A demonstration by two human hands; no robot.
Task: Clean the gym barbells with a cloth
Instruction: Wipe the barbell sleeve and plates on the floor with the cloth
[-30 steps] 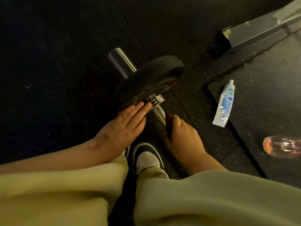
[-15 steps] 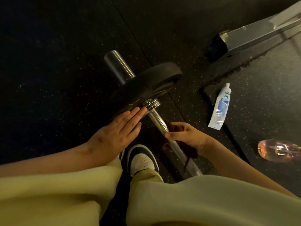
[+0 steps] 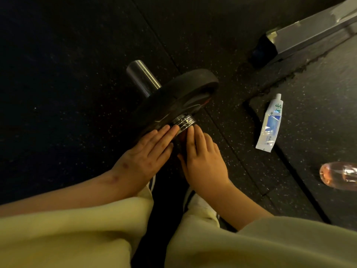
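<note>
Directly under right hand, barbell; left hand alongside.

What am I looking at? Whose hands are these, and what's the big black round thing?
No machine here, just a person cleaning gym gear. The camera sits on their head and looks down, so you see their pale trousers at the bottom. The left hand rests flat on the black round weight plate, which sits on a shiny metal barbell lying on the black speckled rubber floor. The right hand lies over the bar beside it, with what looks like a dark cloth underneath. A white and blue squeeze tube and a clear pinkish bottle lie nearby on the floor.
</note>
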